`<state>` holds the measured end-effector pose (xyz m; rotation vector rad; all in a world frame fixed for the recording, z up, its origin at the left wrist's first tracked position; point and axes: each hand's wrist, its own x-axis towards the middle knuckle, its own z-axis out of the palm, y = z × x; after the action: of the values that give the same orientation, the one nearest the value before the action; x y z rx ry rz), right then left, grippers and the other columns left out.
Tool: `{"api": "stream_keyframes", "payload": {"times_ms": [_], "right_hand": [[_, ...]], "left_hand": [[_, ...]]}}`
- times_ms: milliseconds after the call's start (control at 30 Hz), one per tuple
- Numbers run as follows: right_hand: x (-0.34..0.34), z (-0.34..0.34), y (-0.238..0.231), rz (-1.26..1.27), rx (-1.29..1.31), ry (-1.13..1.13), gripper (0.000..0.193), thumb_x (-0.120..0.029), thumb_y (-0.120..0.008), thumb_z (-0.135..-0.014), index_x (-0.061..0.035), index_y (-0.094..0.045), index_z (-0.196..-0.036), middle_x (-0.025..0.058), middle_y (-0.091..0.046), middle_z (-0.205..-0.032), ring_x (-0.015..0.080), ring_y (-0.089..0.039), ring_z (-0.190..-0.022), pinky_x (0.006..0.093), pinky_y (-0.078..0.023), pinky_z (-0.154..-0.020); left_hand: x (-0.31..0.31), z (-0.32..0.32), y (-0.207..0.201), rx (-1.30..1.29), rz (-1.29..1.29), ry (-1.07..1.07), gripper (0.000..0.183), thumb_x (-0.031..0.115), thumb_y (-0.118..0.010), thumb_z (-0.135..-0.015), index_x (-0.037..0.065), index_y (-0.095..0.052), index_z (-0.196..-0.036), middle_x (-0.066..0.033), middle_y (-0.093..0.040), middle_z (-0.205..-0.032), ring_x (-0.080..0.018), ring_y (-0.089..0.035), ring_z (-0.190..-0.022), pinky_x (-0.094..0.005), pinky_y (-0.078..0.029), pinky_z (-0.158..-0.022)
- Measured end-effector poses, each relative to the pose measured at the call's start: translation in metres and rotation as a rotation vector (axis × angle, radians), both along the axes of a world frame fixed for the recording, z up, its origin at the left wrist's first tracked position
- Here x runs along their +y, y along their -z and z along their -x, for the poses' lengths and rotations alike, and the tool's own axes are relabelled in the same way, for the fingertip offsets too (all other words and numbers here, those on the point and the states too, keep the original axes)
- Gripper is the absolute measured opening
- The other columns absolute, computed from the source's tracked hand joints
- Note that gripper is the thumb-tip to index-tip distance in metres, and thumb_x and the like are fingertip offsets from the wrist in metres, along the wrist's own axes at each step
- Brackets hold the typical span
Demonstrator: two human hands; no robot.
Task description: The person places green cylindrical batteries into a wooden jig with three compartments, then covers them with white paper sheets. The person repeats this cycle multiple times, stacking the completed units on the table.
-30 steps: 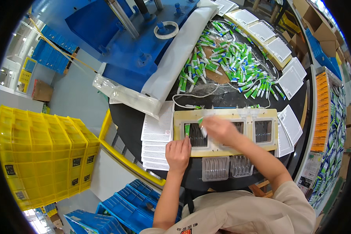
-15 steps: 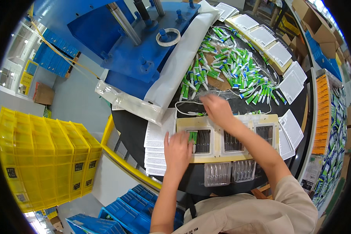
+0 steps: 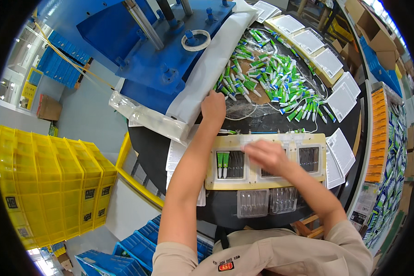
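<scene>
My left hand (image 3: 214, 109) reaches to the left edge of a pile of small green-and-white tubes (image 3: 285, 78), its fingers closed and partly hidden at the nearest tubes. Over the middle of a cream-coloured tray frame (image 3: 225, 185), my right hand (image 3: 267, 155) is closed; what its fingers hold, if anything, cannot be made out. Two green tubes (image 3: 223, 164) lie side by side in the frame's left opening, caps toward me. The right opening holds a clear ribbed blister (image 3: 309, 159) without tubes. My right hand partly covers the middle opening.
Two clear blister trays (image 3: 253, 204) lie before the frame. A second frame (image 3: 329, 63) with white cards stands at the far right, near loose cards (image 3: 340, 154). A blue press (image 3: 161, 69) with white sheeting rises at left. Yellow crates (image 3: 55, 184) stand beyond the table's left edge.
My left hand has moved from the frame's left opening up to the pile, uncovering two tubes. My right hand has come back from the pile to the frame's middle.
</scene>
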<state>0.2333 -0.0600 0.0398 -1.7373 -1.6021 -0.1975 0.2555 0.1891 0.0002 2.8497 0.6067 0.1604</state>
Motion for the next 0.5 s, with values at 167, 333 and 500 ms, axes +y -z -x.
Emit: {"api": "stream_keyframes", "payload": {"times_ms": [167, 333, 500], "right_hand": [[-0.023, 0.056, 0.012, -0.11, 0.29, 0.206, 0.026, 0.001, -0.077, -0.078, -0.001, -0.071, -0.103, 0.0119, -0.072, -0.098, 0.0262, -0.071, -0.082, 0.0343, -0.059, -0.068], [-0.022, 0.072, 0.025, -0.154, 0.332, 0.362, 0.024, 0.003, -0.078, -0.078, 0.0001, -0.071, -0.101, 0.0131, -0.072, -0.096, 0.0279, -0.071, -0.079, 0.0341, -0.059, -0.068], [-0.016, 0.074, 0.032, -0.118, 0.14, 0.347, 0.024, 0.003, -0.074, -0.076, 0.0038, -0.07, -0.1, 0.0135, -0.07, -0.098, 0.0277, -0.07, -0.08, 0.0355, -0.058, -0.067]], "left_hand": [[-0.025, 0.1, -0.042, -0.336, 0.322, 0.054, 0.016, 0.011, -0.074, -0.085, 0.002, -0.07, -0.097, -0.0156, -0.066, -0.099, -0.0353, -0.068, -0.091, -0.0429, -0.056, -0.077], [-0.103, 0.201, -0.036, -0.532, 0.215, 0.068, 0.028, -0.002, -0.073, -0.084, 0.003, -0.073, -0.112, -0.015, -0.07, -0.109, -0.0311, -0.071, -0.095, -0.0382, -0.058, -0.081], [-0.125, 0.215, -0.005, -0.52, 0.079, 0.11, 0.029, -0.004, -0.073, -0.083, -0.001, -0.072, -0.112, -0.0165, -0.069, -0.108, -0.032, -0.07, -0.093, -0.0386, -0.058, -0.079]]}}
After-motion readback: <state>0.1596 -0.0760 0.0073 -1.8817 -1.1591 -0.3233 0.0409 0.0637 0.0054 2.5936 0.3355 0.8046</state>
